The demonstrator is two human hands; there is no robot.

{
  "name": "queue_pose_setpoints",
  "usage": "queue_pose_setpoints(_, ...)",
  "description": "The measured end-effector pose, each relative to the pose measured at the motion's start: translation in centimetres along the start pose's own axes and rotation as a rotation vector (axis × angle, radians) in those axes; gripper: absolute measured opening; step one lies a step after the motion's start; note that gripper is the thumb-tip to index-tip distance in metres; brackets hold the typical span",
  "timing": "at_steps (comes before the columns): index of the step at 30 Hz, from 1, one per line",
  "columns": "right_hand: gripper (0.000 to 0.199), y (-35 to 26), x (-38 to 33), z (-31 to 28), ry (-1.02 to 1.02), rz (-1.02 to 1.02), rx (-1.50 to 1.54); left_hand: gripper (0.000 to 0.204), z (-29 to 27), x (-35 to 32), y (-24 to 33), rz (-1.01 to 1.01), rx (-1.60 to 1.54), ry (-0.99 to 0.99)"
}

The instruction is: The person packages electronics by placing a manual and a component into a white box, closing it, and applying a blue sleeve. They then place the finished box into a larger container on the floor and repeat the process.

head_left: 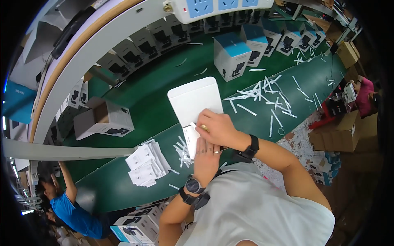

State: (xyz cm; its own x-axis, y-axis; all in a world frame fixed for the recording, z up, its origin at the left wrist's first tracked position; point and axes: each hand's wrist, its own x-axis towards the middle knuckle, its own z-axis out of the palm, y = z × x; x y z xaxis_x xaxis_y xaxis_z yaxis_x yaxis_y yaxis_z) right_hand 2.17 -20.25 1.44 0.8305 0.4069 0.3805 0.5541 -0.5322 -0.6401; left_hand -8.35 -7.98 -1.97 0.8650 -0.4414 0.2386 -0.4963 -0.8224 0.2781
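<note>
A white carton (195, 100) stands before me at the table's near edge, its broad top flap raised and tilted away. My left hand (206, 160) lies against the carton's near part, fingers stretched out flat. Just above it, my right hand (216, 126) is closed in a pinch over the carton's opening. A small white edge shows beside its fingertips; what the fingers grip is mostly hidden. To the left lies a stack of white printed leaflets (148, 163). Between stack and carton is a small heap of white paper strips (181, 151).
Finished-looking boxes with blue tops (232, 43) line the table's far side. An open box (104, 119) lies at left. More strips (262, 92) scatter at right. A grey post (82, 152) and power strip (221, 9) border the space. Co-workers (80, 213) are at both sides.
</note>
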Motion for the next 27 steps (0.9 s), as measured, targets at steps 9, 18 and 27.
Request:
queue_pose_setpoints(9, 0.029, -1.1, 1.7, 3.8, -0.248, -0.032, 0.096, 0.040, 0.5, -0.6, 0.1, -0.081, -0.028, -0.133)
queue_pose_setpoints(18, 0.063, 6.1, 10.2, -8.3, 0.095, 0.699, 0.992, 0.062, -2.6, 0.9, -0.2, -0.007, -0.021, 0.044)
queue_pose_setpoints(27, 0.016, 0.4, 0.6, -5.9, -0.434, -0.228, 0.222, 0.040, -2.4, -1.1, -2.6, -0.216, -0.832, 0.125)
